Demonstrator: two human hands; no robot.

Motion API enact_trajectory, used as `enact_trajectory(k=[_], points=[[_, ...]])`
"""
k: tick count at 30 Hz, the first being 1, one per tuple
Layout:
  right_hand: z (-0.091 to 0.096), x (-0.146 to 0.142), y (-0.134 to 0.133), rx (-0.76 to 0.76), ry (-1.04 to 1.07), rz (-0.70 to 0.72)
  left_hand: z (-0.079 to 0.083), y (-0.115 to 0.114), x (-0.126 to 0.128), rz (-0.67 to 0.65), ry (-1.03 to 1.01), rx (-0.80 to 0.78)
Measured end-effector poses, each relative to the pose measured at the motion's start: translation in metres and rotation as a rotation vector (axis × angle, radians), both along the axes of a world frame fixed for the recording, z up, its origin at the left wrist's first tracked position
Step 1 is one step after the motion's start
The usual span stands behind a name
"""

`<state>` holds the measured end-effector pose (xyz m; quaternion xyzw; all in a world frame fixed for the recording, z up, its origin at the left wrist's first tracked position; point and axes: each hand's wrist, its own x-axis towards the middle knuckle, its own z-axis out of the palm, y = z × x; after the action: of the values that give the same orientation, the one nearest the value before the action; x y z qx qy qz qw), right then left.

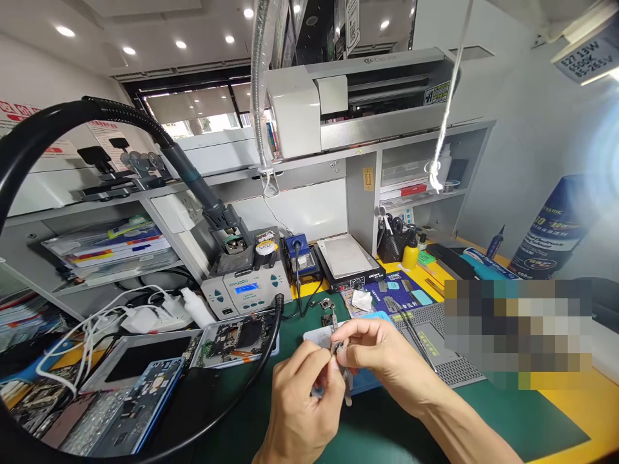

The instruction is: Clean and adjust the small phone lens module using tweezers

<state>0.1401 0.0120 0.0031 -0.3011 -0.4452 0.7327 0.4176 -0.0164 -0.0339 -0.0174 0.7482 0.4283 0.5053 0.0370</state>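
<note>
My left hand (309, 393) and my right hand (372, 351) meet over the green mat (232, 412). The fingertips of both are pinched round a small dark-and-silver part (338, 348), mostly covered by the fingers; its exact kind does not show. A thin metal strip (348, 392) sticks out below the fingers, and a similar narrow piece shows above them. Under the hands lies a blue and light-grey tray or pad (367, 383), partly hidden. Just beyond the fingertips, small camera-like modules (327, 304) rest on the mat.
Tweezers (416, 335) lie on a perforated grey plate (459, 335) to the right. A hot-air station (246, 290) stands behind, its black hose (264, 361) looping across the left. Opened phone parts (145, 406) fill the left side. A large spray can (551, 225) stands right.
</note>
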Motion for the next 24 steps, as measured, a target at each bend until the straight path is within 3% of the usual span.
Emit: enact_trajectory(k=[8, 19, 24], points=[[-0.006, -0.004, 0.001, 0.000, 0.003, -0.019, 0.000, -0.001, 0.000, 0.001, -0.071, -0.074], [-0.010, -0.001, 0.004, -0.013, 0.083, 0.092, 0.003, -0.003, 0.006, -0.049, -0.356, -0.306], [-0.012, -0.001, 0.005, -0.028, 0.112, 0.131, 0.004, -0.004, 0.006, -0.075, -0.412, -0.339]])
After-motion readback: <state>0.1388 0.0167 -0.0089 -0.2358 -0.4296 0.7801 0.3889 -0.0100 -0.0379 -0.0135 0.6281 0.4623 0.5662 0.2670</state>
